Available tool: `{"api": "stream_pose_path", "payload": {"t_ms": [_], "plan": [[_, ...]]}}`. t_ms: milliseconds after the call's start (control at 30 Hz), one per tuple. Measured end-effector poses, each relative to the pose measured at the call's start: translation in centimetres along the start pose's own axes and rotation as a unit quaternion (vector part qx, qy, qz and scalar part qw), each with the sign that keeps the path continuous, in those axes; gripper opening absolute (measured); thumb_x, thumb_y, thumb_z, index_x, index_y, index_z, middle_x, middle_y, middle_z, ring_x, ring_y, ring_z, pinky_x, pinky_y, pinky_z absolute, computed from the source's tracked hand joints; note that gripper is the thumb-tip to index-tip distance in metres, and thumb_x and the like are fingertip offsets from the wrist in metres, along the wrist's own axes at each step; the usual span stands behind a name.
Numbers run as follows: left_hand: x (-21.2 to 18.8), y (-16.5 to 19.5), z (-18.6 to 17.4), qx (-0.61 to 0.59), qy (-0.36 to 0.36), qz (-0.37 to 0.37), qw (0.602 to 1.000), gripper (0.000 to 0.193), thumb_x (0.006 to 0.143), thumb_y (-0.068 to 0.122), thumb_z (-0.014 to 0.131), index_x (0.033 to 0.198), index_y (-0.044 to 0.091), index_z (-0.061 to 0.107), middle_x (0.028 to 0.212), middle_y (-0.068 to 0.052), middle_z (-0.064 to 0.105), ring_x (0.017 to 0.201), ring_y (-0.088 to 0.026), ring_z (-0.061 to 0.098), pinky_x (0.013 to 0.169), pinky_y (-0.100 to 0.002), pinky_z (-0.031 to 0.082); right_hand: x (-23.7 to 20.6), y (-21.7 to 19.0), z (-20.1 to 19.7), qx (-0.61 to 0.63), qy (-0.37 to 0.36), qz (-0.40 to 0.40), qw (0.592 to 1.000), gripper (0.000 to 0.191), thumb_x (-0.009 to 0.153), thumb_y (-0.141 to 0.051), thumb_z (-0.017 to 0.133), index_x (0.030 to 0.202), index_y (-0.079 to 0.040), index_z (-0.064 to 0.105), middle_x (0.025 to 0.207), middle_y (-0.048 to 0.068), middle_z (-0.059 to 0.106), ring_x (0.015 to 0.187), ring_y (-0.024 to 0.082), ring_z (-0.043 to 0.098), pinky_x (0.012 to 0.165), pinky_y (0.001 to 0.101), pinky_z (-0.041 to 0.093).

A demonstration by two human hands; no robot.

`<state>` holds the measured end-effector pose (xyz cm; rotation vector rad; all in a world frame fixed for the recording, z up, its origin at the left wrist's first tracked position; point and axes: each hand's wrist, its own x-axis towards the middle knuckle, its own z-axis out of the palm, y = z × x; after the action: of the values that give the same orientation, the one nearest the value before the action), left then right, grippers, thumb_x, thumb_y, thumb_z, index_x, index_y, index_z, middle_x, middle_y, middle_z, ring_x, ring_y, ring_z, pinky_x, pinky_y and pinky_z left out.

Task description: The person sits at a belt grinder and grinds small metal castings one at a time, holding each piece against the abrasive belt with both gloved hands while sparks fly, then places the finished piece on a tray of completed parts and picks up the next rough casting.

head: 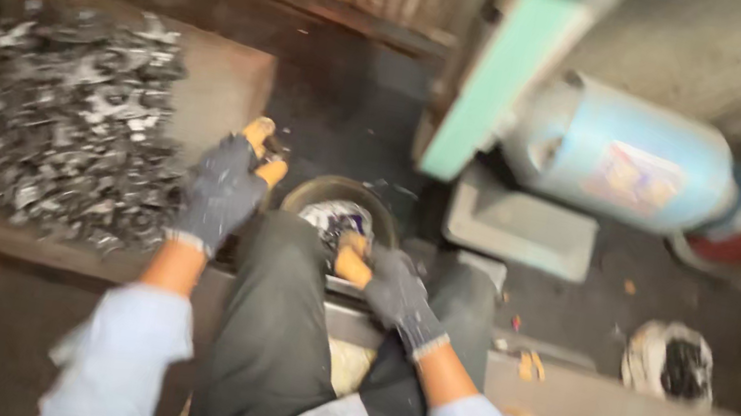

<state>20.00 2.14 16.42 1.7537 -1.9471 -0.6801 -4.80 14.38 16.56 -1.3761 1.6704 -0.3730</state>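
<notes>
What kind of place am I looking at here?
Likely a small metalworking shop: a heap of small metal pieces on a tray, a blue motor on a machine, and gloved hands, left and right.

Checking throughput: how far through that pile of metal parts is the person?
Done: some metal pieces already lie in the round bowl by the knee. In hand: the gloved left hand is at the edge of the heap of metal scraps; the gloved right hand is at the bowl, grip too blurred to tell. Left: most of it, the heap is large.
</notes>
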Motion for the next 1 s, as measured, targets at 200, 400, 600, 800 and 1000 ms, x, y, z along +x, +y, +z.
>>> {"api": "stream_pose_path", "payload": {"t_ms": [200, 400, 600, 800, 1000], "plan": [[-6.2, 10.2, 8.6, -0.011, -0.100, 0.089, 0.991, 0.029, 0.087, 0.030, 0.071, 0.110, 0.013, 0.075, 0.101, -0.018, 0.072, 0.094, -0.039, 0.068, 0.075, -0.052, 0.054, 2.6, 6.3, -1.3, 0.438, 0.020, -0.057, 0.897, 0.044, 0.102, -0.031, 0.062, 0.134, -0.002, 0.065, 0.128, 0.007, 0.071, 0.120, 0.018, 0.064, 0.103, 0.0296, 0.050], [-2.4, 11.4, 13.7, -0.067, -0.190, -0.004, 0.979, 0.039, 0.091, 0.038, 0.061, 0.120, 0.012, 0.069, 0.093, -0.020, 0.074, 0.085, -0.039, 0.073, 0.075, -0.051, 0.056, 5.1, 10.6, -3.8, 0.480, -0.020, -0.108, 0.870, 0.035, 0.104, -0.019, 0.058, 0.133, 0.001, 0.061, 0.125, 0.011, 0.068, 0.113, 0.020, 0.064, 0.097, 0.0351, 0.052], [0.6, 11.2, 18.4, -0.026, -0.093, 0.002, 0.995, 0.035, 0.102, 0.037, 0.059, 0.115, 0.006, 0.069, 0.098, -0.023, 0.073, 0.091, -0.043, 0.069, 0.079, -0.053, 0.053, 12.4, 9.3, -1.6, 0.811, 0.013, -0.002, 0.585, 0.033, 0.106, -0.027, 0.058, 0.122, 0.002, 0.061, 0.111, 0.012, 0.070, 0.098, 0.021, 0.069, 0.092, 0.0349, 0.056], [0.9, 9.2, 21.5, -0.484, -0.128, 0.020, 0.865, 0.034, 0.103, 0.015, 0.053, 0.127, -0.006, 0.064, 0.108, -0.014, 0.069, 0.097, -0.030, 0.063, 0.087, -0.046, 0.047, 10.8, 10.9, -3.0, 0.423, 0.182, 0.028, 0.887, 0.033, 0.102, -0.027, 0.065, 0.120, 0.001, 0.069, 0.102, 0.008, 0.073, 0.084, 0.014, 0.061, 0.074, 0.0304, 0.051], [1.9, 8.7, 24.0, -0.237, -0.176, 0.007, 0.956, 0.028, 0.104, 0.024, 0.063, 0.117, -0.001, 0.069, 0.109, -0.015, 0.073, 0.100, -0.029, 0.070, 0.085, -0.039, 0.053, 10.2, 11.2, -2.3, 0.505, 0.277, 0.013, 0.817, 0.039, 0.098, -0.031, 0.069, 0.122, -0.001, 0.070, 0.109, 0.007, 0.076, 0.094, 0.013, 0.069, 0.082, 0.0273, 0.056]]}}
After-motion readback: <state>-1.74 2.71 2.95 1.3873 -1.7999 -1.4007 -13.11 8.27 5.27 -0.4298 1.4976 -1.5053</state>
